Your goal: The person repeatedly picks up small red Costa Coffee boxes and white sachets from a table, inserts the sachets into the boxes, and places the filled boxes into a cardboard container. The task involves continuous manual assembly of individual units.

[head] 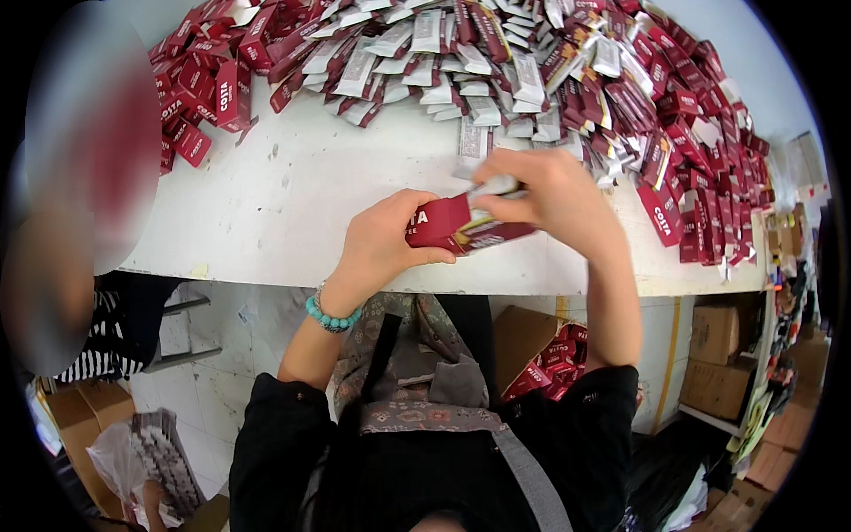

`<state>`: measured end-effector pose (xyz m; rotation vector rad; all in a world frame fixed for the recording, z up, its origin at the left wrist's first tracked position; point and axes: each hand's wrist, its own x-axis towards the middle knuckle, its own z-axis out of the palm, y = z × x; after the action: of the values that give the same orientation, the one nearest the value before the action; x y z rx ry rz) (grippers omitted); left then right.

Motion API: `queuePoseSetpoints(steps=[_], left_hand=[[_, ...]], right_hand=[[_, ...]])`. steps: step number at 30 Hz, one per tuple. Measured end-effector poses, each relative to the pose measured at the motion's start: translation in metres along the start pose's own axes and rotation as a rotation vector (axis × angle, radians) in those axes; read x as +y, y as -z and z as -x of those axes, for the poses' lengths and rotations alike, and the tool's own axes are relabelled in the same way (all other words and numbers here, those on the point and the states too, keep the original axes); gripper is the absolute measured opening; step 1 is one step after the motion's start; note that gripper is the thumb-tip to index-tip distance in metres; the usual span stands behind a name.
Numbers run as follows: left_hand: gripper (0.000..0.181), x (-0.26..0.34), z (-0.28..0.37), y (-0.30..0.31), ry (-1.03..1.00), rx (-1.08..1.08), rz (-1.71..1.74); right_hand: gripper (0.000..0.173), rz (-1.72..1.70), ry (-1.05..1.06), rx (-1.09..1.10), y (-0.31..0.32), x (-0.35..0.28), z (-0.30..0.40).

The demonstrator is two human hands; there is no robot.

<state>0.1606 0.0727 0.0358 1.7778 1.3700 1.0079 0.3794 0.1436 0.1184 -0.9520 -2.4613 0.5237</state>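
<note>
My left hand [379, 243], with a turquoise bead bracelet [332, 322] at its wrist, grips a dark red Costa coffee carton [435, 223] by one end. The carton lies tilted above the white table [266, 219], near its front edge. At the carton's other end, my right hand [562, 196] pinches silver-and-red stick sachets [497, 186], blurred by motion. How far these sit inside the carton is hidden by my fingers. Just beyond the right hand lies a silver sachet [473, 143], at the near edge of a big sachet heap [425, 73].
Red cartons are piled at the left [233, 96] and right [708, 193] of the table. Below it, a cardboard box [525, 336] holds more red cartons. A person in striped clothing [110, 339] is at left, partly blurred. Another hand [153, 495] is by a plastic bag [113, 449].
</note>
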Motion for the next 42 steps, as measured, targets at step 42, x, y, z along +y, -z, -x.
queuePoseSetpoints(steps=[42], left_hand=[[0.066, -0.025, 0.041, -0.052, -0.064, 0.129, 0.393]], right_hand=[[0.015, -1.149, -0.360, 0.348, -0.111, -0.015, 0.044]])
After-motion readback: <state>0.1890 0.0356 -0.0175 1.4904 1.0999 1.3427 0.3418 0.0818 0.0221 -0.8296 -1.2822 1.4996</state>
